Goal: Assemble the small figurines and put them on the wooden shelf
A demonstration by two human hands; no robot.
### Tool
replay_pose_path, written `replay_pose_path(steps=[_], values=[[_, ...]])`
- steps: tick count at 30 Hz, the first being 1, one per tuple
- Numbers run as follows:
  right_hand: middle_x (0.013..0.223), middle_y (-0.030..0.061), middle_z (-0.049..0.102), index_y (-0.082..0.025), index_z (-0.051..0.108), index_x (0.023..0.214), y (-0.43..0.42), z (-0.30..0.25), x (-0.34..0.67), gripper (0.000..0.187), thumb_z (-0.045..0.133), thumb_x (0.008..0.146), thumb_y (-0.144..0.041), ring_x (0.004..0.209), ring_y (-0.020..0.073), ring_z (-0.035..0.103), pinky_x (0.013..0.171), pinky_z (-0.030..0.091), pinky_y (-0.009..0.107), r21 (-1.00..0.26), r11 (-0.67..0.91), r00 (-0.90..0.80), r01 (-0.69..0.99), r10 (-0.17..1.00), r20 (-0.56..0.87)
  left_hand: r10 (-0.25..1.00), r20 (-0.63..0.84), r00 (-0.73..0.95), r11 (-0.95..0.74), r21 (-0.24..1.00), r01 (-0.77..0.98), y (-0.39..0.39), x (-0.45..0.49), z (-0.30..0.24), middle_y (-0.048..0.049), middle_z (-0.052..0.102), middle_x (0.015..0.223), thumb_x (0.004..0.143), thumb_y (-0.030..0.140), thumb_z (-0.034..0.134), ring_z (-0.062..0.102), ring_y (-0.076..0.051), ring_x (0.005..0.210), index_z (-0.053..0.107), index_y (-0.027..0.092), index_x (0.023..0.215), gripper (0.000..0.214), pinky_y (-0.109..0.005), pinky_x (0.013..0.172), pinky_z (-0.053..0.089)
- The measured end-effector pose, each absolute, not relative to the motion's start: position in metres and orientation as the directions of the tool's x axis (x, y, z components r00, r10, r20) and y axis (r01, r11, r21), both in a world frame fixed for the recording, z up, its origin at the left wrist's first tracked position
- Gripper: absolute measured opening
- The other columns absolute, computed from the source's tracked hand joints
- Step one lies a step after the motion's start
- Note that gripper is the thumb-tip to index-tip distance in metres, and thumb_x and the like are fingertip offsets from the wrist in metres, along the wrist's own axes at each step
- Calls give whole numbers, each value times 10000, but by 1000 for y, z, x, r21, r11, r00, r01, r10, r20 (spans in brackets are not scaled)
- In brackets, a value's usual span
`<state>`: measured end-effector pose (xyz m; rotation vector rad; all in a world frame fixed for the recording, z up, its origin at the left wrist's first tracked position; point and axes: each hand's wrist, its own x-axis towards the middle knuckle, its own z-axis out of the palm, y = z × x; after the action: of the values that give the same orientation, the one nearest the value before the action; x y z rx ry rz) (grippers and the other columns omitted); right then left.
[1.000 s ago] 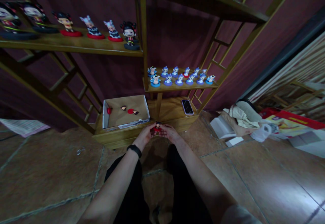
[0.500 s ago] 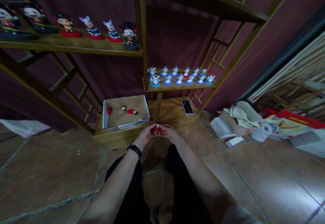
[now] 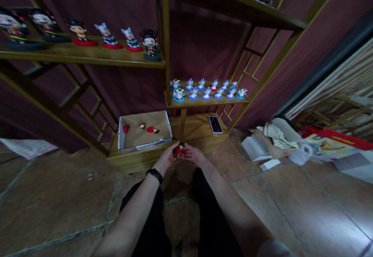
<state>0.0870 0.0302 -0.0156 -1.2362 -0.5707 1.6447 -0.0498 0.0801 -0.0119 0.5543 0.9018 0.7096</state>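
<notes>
A small figurine (image 3: 181, 148) with black hair and a round red base is pinched between both my hands, just in front of the lowest wooden shelf (image 3: 195, 126). My left hand (image 3: 168, 156), with a black band on the wrist, grips it from the left. My right hand (image 3: 194, 154) grips it from the right. To the upper left lies an open cardboard box (image 3: 144, 132) holding several small red and dark figurine parts (image 3: 150, 129).
A phone (image 3: 215, 124) lies on the lowest shelf. Several blue-based figurines (image 3: 207, 90) stand on the shelf above; larger figurines (image 3: 110, 39) line the upper left shelf. Cloth, white boxes and a red package (image 3: 332, 142) lie on the tiled floor at right.
The view has shifted slightly upward and my hands with the figurine sit a little further from me. The grip is unchanged.
</notes>
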Motion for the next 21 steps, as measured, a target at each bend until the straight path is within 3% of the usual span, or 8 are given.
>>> replay_pose_path(steps=[11, 21], values=[[778, 25, 666, -197, 559, 919, 28, -14, 87, 246, 622, 739, -352, 644, 139, 633, 654, 514, 298, -795, -337, 30, -504, 913, -406, 770, -447, 455, 610, 725, -320, 84, -49, -19, -51, 680, 745, 684, 212, 653, 614, -129, 619, 646, 135, 853, 186, -231, 577, 463], [762, 61, 659, -153, 594, 877, 31, -18, 89, 333, 556, 767, -465, 622, 125, 608, 634, 509, 276, -800, -392, 38, -454, 889, -457, 772, -467, 431, 600, 759, -253, 81, -48, -16, -55, 669, 725, 655, 317, 700, 593, -120, 583, 641, 134, 803, 242, -224, 555, 450]])
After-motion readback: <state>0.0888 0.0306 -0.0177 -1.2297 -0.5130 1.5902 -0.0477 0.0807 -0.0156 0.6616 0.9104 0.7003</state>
